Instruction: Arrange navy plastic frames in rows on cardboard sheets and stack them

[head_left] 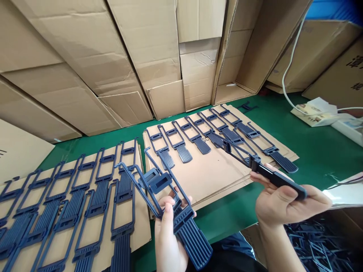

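My left hand [170,234] is closed around a dark blue plastic frame with a ribbed paddle end [194,240]. A second wire-like frame [138,183] overlaps it in the same grip, its lower end hidden by my fingers. My right hand [279,206] grips another such plastic frame [279,181], seen edge-on, its open end pointing away to the left above the cardboard sheet. Beyond both hands, several matching frames [181,153] lie in a row on the cardboard sheet [195,181].
On the left, another cardboard sheet [144,226] bears more frames [121,211], partly overlapping. One loose piece [247,107] rests on the green table [227,219]. Cardboard boxes [147,45] wall the back. A box of dark frames [320,245] stands lower right; a white cable [289,71] hangs at right.
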`<state>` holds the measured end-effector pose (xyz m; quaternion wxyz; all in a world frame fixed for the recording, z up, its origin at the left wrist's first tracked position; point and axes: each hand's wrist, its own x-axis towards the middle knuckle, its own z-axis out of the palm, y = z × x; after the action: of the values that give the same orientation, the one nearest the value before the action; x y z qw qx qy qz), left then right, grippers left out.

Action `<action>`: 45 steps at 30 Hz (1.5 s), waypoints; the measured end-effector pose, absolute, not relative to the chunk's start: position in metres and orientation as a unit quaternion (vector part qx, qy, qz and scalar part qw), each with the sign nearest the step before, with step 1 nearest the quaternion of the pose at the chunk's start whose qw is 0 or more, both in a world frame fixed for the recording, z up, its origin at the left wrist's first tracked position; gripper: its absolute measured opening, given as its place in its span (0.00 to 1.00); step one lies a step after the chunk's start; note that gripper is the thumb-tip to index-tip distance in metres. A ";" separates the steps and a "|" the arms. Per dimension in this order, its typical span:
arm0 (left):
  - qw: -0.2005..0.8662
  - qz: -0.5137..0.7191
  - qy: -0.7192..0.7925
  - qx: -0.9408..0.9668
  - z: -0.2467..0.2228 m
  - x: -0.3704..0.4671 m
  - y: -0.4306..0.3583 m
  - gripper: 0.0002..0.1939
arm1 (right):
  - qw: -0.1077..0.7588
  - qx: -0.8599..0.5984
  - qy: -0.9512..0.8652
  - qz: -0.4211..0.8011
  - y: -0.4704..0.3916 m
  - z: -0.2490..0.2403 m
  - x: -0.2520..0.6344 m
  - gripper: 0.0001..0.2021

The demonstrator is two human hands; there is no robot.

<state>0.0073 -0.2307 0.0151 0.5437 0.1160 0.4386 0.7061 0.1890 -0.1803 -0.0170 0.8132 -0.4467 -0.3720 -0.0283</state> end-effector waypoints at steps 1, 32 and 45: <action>0.543 0.707 0.435 0.124 0.013 0.005 -0.230 0.16 | 0.811 -0.439 -0.384 -0.039 -0.180 -0.018 0.188 0.19; 0.561 0.664 0.481 0.117 0.002 0.001 -0.226 0.18 | 0.814 -0.358 -0.457 -0.014 -0.187 -0.023 0.188 0.06; 0.568 0.655 0.484 0.115 0.001 0.002 -0.227 0.20 | 0.815 -0.376 -0.441 0.010 -0.186 -0.032 0.197 0.07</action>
<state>0.0015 -0.2275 0.0014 0.5682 0.1145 0.4844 0.6552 0.1973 -0.1859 -0.0321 0.8151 -0.3761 -0.4406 0.0101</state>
